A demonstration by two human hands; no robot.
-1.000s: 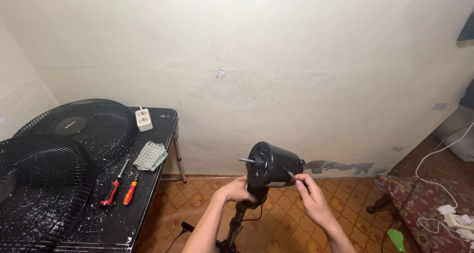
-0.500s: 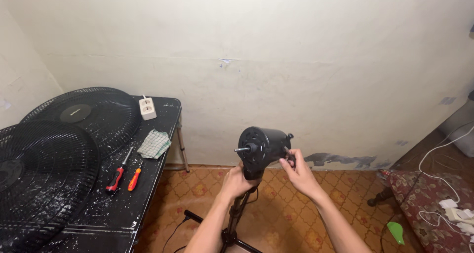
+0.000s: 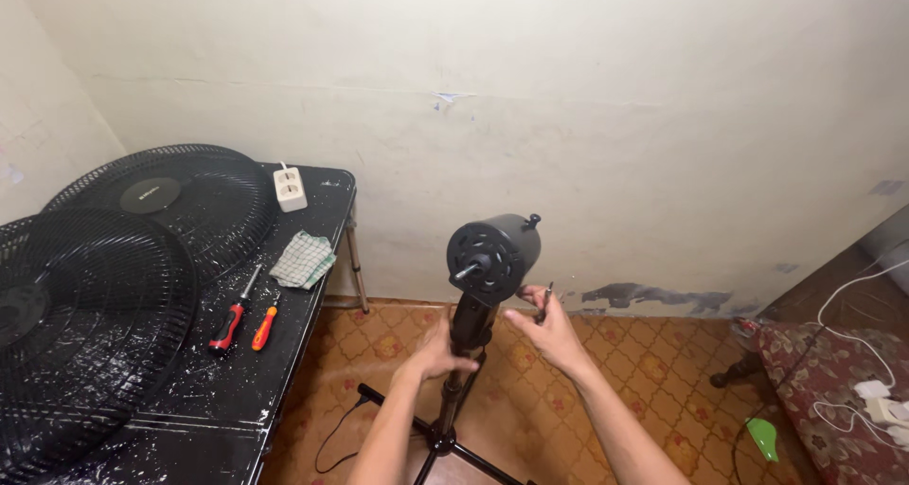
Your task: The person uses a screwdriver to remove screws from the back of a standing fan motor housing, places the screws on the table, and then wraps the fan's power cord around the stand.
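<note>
While your left hand wraps around the black neck of the fan stand just under the motor, it seems there to steady the whole upright so the head does not swing as you work at it. Your fingers are closed on that post, thumb and palm clamped around it. Your right hand sits just beside the lower right of the motor housing, its fingers pinched together on a small thin dark thing, perhaps a screw or a short tool; it is too small to tell which. The housing is a smooth, matt black plastic drum, tilted so that its round ribbed face and bare metal shaft point down and to your left, with a little knob on top at the back. The stand runs down to thin black legs spread on the patterned orange floor tiles, and a cord trails away from its base. To your left, well apart from the stand, a black table flecked with white paint carries the parts laid aside: two round black wire fan guards, overlapping, a red-and-black screwdriver and an orange one lying side by side within reach, a checked cloth crumpled near them, and a white socket block at the far edge by the scuffed cream wall.
</note>
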